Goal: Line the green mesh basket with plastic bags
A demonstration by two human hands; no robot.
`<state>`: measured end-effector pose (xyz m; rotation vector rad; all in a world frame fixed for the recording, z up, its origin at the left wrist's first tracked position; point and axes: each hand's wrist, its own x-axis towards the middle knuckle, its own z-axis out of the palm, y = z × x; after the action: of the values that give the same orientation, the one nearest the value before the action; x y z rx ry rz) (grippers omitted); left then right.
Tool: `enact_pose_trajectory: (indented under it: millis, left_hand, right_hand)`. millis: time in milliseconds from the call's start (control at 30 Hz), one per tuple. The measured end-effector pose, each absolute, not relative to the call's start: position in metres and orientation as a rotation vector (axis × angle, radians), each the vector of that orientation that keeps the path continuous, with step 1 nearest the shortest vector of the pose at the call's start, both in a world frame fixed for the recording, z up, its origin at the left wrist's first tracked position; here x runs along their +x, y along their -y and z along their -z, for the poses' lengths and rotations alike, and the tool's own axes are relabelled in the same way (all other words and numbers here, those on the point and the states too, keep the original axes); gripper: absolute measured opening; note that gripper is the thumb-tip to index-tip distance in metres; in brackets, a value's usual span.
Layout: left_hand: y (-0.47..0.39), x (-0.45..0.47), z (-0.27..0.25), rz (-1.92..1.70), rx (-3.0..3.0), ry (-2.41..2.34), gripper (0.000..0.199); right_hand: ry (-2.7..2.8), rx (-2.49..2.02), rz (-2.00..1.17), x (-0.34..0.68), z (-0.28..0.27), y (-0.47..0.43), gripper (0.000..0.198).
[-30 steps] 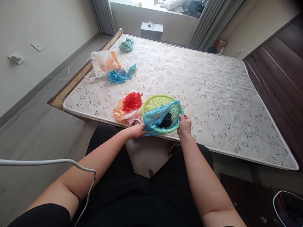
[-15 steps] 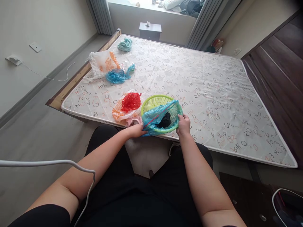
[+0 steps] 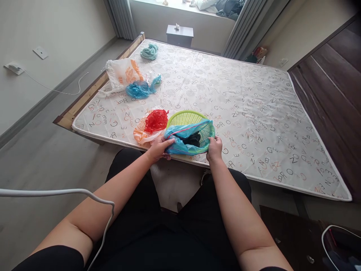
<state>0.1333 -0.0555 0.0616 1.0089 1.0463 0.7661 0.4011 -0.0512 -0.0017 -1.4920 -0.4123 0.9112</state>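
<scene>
A light green mesh basket sits at the near edge of the mattress. A blue plastic bag with a pink drawstring is pulled over its near side. Inside lies a dark, crumpled thing whose kind I cannot make out. My left hand is closed on the bag at the basket's left side, thumb on top. My right hand pinches the bag against the basket's right rim. Left of the basket, a red plastic bag rests on a white and orange plastic bag.
Farther back on the patterned mattress lie another blue bag, a white plastic bag and a teal cloth. A wooden bed frame borders the left. A white cable crosses in front of my left arm.
My left hand has shifted up and left, drawing the bag farther over the basket's near rim. My right hand and the basket have moved slightly left.
</scene>
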Motion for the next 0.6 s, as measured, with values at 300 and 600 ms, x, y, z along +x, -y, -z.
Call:
enact_pose_trajectory:
  millis: [300, 600]
  left_hand:
    - [0.03, 0.117, -0.053, -0.832, 1.23, -1.427, 0.035]
    - [0.034, 0.129, -0.056, -0.88, 1.19, -1.352, 0.034]
  right_hand:
    - [0.308, -1.347, -1.03, 0.416, -0.032, 0.054, 0.031]
    - [0.429, -1.108, -0.803, 0.417, -0.076, 0.058, 0.026]
